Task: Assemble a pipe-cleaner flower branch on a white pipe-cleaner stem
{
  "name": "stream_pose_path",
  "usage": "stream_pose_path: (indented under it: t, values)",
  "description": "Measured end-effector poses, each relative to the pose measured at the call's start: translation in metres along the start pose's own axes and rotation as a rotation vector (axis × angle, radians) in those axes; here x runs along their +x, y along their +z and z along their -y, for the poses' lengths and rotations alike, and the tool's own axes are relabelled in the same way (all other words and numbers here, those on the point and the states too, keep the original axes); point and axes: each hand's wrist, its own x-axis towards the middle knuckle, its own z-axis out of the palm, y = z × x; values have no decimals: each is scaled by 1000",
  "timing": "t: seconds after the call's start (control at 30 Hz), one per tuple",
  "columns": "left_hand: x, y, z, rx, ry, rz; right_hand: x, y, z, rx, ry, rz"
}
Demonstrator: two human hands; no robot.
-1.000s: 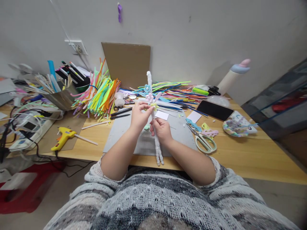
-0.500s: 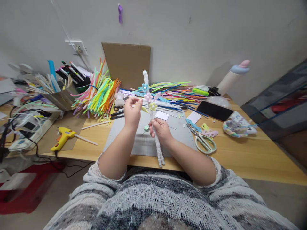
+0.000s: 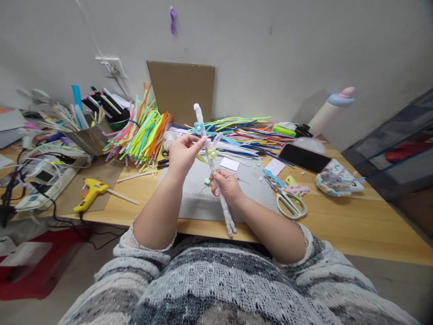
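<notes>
A white fuzzy pipe-cleaner stem slants up over the mat, its lower end split in two. My right hand is closed round its middle. Blue and yellow flowers with pearl-like centres sit along the upper stem, with a pink loop beside them. Between the blue and yellow ones, my left hand pinches the pink flower, which the fingertips partly hide. A yellow-green leaf sticks out below those fingers. On the grey mat lies a small green flower.
A yellow glue gun and a power strip lie left. Bundled pipe cleaners stand before a cardboard sheet; loose ones spread behind my hands. To the right are scissors, a phone and a fuzzy pastel item.
My left hand has moved right onto the pink flower and now pinches it. The stem's top has tilted left, while my right hand keeps its hold.
</notes>
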Motion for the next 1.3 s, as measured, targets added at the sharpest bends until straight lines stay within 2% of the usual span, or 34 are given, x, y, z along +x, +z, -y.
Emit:
stream_pose_path:
  t: [0.13,0.33,0.47,0.57,0.63,0.7,0.8,0.97,1.3]
  values:
    - [0,2,4,-53,-35,-32,1,0,0,-4,-6,-25]
    - [7,0,14,-150,-103,-6,1,0,0,12,-6,-18]
    - [6,0,13,-170,-123,7,1,0,0,-16,-7,-23]
    - [6,1,10,-230,-147,-45,1,0,1,-21,-11,-26]
    - [7,0,10,-252,-96,-118,1,-1,1,-22,-10,-30]
    - [8,-2,10,-211,15,-163,1,-1,1,-21,-9,-34]
    - [6,-3,11,-38,144,-141,1,-1,0,-26,-27,-41]
    - [0,-1,11,249,210,-120,2,-2,-2,-80,-62,-66]
    - [4,6,9,370,289,-91,0,-1,-2,-121,-78,-61]
